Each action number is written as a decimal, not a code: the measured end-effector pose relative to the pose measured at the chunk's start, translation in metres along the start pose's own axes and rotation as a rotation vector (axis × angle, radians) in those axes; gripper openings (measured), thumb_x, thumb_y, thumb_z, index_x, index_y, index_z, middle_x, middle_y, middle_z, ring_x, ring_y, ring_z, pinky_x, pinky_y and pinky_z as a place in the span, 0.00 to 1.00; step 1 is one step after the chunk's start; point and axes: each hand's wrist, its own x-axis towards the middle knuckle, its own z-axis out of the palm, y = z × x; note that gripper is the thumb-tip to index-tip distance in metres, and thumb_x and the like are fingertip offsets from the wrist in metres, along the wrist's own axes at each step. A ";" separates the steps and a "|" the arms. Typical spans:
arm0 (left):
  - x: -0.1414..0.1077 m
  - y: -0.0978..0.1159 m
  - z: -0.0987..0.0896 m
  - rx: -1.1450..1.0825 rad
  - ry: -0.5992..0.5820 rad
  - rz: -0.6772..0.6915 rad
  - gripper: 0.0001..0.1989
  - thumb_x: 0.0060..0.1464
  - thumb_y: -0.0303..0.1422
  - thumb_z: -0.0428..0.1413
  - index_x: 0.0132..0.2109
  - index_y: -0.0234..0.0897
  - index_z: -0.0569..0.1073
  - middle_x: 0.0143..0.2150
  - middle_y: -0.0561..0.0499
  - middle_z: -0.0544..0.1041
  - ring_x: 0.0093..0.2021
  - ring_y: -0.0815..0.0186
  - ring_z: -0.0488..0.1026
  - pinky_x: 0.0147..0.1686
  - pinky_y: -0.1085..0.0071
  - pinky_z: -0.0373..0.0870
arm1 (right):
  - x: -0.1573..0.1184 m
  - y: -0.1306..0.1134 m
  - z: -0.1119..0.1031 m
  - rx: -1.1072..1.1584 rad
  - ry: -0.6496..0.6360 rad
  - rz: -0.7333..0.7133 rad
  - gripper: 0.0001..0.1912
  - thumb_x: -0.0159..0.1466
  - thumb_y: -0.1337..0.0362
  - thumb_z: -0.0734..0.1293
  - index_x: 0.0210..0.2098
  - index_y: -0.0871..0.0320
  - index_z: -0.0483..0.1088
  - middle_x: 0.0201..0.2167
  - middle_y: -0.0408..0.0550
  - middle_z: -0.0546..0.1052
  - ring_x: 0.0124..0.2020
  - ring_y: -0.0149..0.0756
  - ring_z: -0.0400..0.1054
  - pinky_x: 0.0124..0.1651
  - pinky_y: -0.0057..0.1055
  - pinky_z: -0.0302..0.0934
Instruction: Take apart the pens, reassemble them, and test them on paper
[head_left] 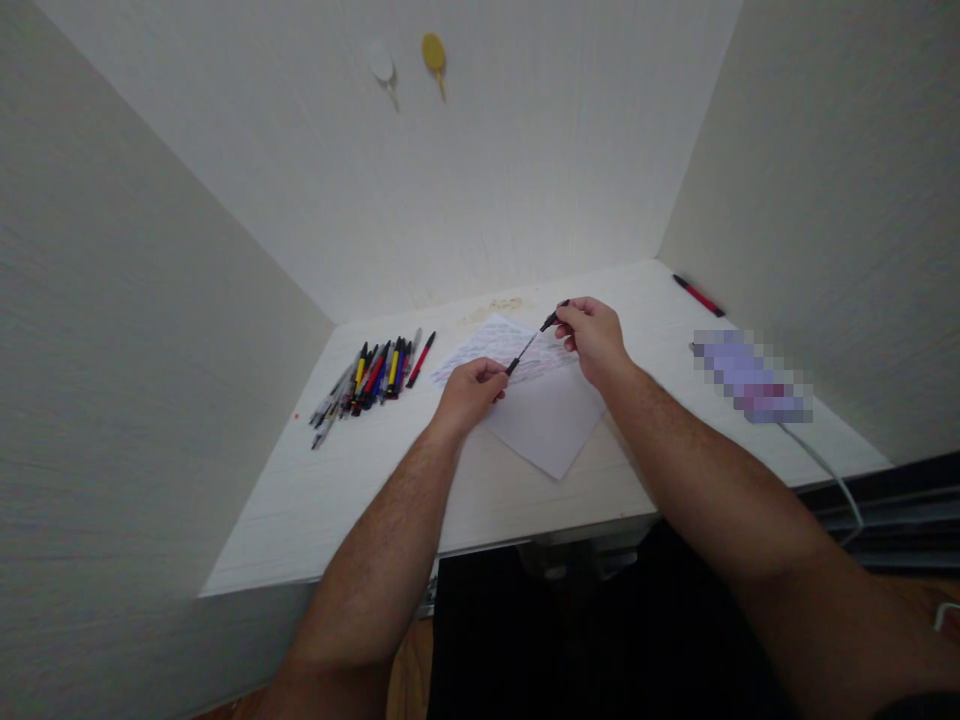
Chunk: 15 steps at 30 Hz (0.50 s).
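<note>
A pen in two pieces is between my hands, over the papers. My left hand pinches a short black pen part, from which a thin refill points up and to the right. My right hand grips a black pen barrel piece between thumb and fingers, tilted down toward the refill's end. Whether the refill tip touches that piece, I cannot tell. Beneath lie a sheet covered in scribbles and a blank sheet.
Several pens in a pile lie on the left of the white table, with a red pen beside them. Another red pen rests by the right wall. Nearby is a blurred-out purple object with a white cable.
</note>
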 end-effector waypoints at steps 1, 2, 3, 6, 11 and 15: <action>0.000 0.000 0.000 -0.001 0.003 0.001 0.07 0.44 0.34 0.59 0.33 0.36 0.73 0.22 0.56 0.72 0.22 0.72 0.67 0.22 0.76 0.60 | 0.000 0.000 0.000 0.004 -0.002 0.002 0.05 0.52 0.67 0.68 0.26 0.58 0.66 0.22 0.41 0.71 0.20 0.24 0.63 0.16 0.22 0.46; 0.000 0.000 0.000 -0.005 0.003 0.002 0.07 0.44 0.34 0.59 0.33 0.36 0.73 0.22 0.56 0.72 0.21 0.73 0.67 0.22 0.76 0.60 | -0.001 0.000 0.000 0.007 -0.003 0.005 0.05 0.52 0.67 0.68 0.26 0.58 0.66 0.22 0.41 0.71 0.20 0.24 0.63 0.16 0.21 0.46; 0.000 0.000 0.000 -0.010 0.001 0.001 0.07 0.44 0.34 0.59 0.33 0.35 0.73 0.22 0.56 0.72 0.21 0.73 0.66 0.22 0.76 0.60 | -0.001 0.000 0.001 0.007 -0.005 0.005 0.05 0.52 0.67 0.68 0.26 0.58 0.66 0.22 0.41 0.72 0.20 0.24 0.63 0.16 0.21 0.46; 0.000 0.000 0.001 -0.022 0.000 -0.003 0.07 0.44 0.33 0.59 0.33 0.36 0.73 0.22 0.56 0.72 0.21 0.73 0.67 0.23 0.76 0.61 | -0.002 0.002 0.001 -0.015 -0.014 0.006 0.06 0.52 0.66 0.69 0.27 0.58 0.66 0.22 0.42 0.73 0.20 0.25 0.64 0.17 0.21 0.47; 0.000 0.001 0.001 -0.020 0.003 -0.005 0.08 0.45 0.34 0.59 0.33 0.36 0.73 0.23 0.55 0.73 0.22 0.72 0.68 0.24 0.76 0.61 | -0.004 0.004 0.004 -0.042 -0.070 0.027 0.07 0.52 0.66 0.69 0.28 0.57 0.65 0.24 0.44 0.76 0.20 0.26 0.65 0.18 0.21 0.48; -0.001 0.001 0.000 -0.016 -0.008 0.010 0.07 0.45 0.34 0.59 0.33 0.36 0.73 0.23 0.55 0.73 0.22 0.72 0.67 0.23 0.76 0.60 | -0.006 0.003 0.005 -0.060 -0.074 0.023 0.06 0.52 0.66 0.69 0.27 0.57 0.66 0.24 0.45 0.76 0.20 0.25 0.64 0.18 0.21 0.48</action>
